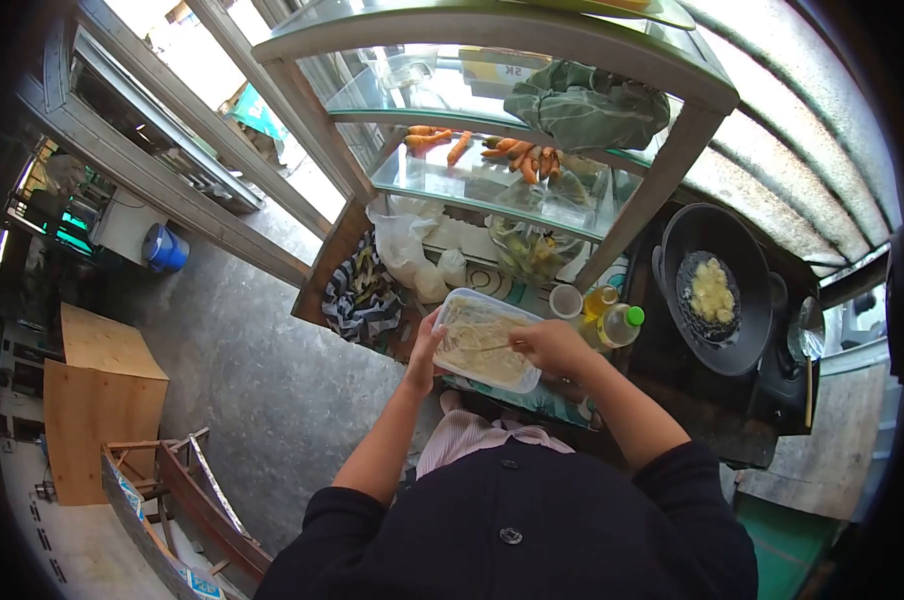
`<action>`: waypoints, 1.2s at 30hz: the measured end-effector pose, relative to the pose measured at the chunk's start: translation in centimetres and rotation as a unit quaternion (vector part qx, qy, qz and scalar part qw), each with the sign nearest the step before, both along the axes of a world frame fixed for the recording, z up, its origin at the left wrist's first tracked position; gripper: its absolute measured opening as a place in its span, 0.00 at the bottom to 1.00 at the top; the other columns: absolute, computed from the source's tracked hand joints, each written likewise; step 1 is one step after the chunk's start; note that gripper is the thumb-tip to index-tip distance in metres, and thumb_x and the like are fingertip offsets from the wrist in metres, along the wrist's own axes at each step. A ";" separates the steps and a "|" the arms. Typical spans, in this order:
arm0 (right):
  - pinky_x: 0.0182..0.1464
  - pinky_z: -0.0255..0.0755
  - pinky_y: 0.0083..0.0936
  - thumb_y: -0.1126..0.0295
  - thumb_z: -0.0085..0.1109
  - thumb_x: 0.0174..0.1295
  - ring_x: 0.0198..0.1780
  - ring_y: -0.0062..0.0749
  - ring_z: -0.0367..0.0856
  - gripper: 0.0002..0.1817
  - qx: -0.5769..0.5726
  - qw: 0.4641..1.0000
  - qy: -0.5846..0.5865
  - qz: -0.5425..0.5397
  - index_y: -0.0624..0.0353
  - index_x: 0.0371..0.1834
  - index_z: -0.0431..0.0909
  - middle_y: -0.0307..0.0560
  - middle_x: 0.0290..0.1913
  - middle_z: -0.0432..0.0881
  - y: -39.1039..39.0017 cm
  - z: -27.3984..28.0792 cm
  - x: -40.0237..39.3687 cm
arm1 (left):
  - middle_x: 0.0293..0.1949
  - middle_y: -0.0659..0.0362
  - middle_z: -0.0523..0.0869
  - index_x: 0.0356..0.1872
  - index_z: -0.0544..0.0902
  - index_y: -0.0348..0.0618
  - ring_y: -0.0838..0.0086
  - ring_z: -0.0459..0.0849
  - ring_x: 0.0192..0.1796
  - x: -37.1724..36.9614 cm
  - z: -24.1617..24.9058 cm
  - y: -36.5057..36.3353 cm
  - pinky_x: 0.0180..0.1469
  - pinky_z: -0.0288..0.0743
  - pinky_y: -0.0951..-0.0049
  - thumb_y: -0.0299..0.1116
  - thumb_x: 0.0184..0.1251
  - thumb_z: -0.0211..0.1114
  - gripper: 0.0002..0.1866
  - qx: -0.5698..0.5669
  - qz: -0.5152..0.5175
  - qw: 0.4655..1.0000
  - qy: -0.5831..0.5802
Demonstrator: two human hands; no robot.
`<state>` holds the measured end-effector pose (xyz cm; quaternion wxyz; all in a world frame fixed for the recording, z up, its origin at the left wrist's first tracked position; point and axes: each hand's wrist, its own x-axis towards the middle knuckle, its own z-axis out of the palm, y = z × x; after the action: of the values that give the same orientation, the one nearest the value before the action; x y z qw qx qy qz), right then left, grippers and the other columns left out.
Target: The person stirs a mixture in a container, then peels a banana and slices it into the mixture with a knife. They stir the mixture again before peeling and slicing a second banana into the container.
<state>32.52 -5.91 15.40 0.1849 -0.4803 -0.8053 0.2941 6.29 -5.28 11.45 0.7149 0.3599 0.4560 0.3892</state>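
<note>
Blue bucket (165, 248) far L, on flr. Striped cloth (344, 300) next, on wood ledge. L hand (425, 352) gripping L side of plastic tub (502, 383); tub held in front of torso, pale batter (472, 330) inside. R hand (547, 348) pinching thin utensil (490, 348), end in batter. Green-cap bottle (620, 327) just R. Far R: blk wok (747, 250) w/ yellow lumps (712, 292) in bubbly oil.

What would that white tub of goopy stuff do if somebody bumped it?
The white tub might spill, since it looks open on top and holds a pale, wet-looking mixture. Its thin-looking rim suggests light plastic that may bend a little. It probably wouldn't slide far, because the left hand grips its side.
</note>
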 end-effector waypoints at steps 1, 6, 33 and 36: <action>0.35 0.73 0.42 0.68 0.58 0.57 0.35 0.50 0.82 0.05 -0.039 0.998 -0.047 0.021 0.53 0.34 0.77 0.50 0.30 0.82 0.0 0.5 0.5 | 0.62 0.56 0.72 0.70 0.58 0.49 0.68 0.76 0.59 0.0 -0.3 -0.1 0.46 0.80 0.69 0.48 0.68 0.54 0.33 0.006 0.016 1.000 -0.004; 0.36 0.73 0.43 0.69 0.59 0.54 0.36 0.52 0.81 0.07 0.020 0.995 0.034 -0.091 0.52 0.36 0.78 0.52 0.31 0.82 -0.5 -1.3 -0.6 | 0.61 0.57 0.72 0.70 0.59 0.50 0.68 0.78 0.58 0.5 -0.8 -0.6 0.47 0.81 0.70 0.49 0.65 0.56 0.34 0.019 0.031 0.999 0.018; 0.44 0.73 0.42 0.67 0.53 0.58 0.42 0.54 0.81 0.09 -0.165 0.967 -0.086 -0.176 0.53 0.40 0.78 0.53 0.37 0.84 -1.6 -3.2 0.7 | 0.59 0.50 0.70 0.69 0.60 0.48 0.59 0.81 0.50 0.8 -2.1 -1.1 0.29 0.85 0.63 0.41 0.60 0.57 0.34 -0.007 0.155 0.984 0.086; 0.46 0.73 0.41 0.66 0.54 0.59 0.43 0.55 0.80 0.10 -0.191 0.972 -0.048 -0.130 0.56 0.40 0.79 0.55 0.36 0.84 -1.0 -6.5 0.7 | 0.58 0.50 0.67 0.69 0.62 0.50 0.57 0.81 0.49 1.1 -3.2 -1.4 0.30 0.85 0.63 0.41 0.61 0.58 0.34 0.013 0.160 0.982 0.104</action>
<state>33.24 -6.88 8.88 0.0880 -0.6210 -0.6727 0.3924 7.40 -6.69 8.26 0.5873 0.3302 0.5747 0.4645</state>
